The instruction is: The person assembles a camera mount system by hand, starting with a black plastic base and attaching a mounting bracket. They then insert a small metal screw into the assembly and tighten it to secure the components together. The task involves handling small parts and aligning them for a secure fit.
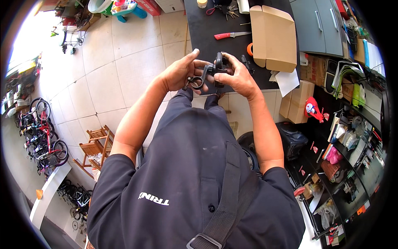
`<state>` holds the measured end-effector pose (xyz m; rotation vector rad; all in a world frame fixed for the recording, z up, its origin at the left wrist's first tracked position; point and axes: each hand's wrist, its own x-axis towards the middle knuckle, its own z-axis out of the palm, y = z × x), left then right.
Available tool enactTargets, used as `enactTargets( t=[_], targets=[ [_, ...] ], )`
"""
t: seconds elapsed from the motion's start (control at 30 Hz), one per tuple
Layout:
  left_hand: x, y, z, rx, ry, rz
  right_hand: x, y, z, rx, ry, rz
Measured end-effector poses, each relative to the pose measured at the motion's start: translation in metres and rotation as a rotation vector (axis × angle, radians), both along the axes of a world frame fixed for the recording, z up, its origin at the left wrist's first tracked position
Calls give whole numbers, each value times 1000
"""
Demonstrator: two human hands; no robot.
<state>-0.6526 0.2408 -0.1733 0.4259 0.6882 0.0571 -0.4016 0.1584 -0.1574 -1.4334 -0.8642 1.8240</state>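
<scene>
both hands pinch black clamp mount (209,71) | left hand (179,72) | right hand (237,76) | table edge (265,86) below

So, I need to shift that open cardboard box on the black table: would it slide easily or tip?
The cardboard box lies flat with flaps open, so it likely slides rather than tips. It looks empty, probably light. The loose flaps may flex if gripped.

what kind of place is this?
Probably a small bicycle shop or repair workshop. Bicycles stand parked along the left wall, packaged goods fill the shelves on the right, and a black workbench holds a red-handled knife and a cardboard box.
</scene>
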Motion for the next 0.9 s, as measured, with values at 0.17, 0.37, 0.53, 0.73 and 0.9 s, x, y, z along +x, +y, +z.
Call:
enactTargets(
  t=[0.17,0.37,0.53,0.73,0.9],
  targets=[
    [5,0,3,28,99,-6,0,0,-4,6,3,6],
    [15,-12,7,591,229,-123,0,-1,-2,18,-72,45],
    [13,-3,-1,590,383,-311,-5,-3,17,195,-305,203],
    [14,-7,-14,399,280,-155,-4,-6,19,259,-326,197],
    [17,-1,27,771,309,-401,-1,-8,16,219,-342,191]
  ],
)
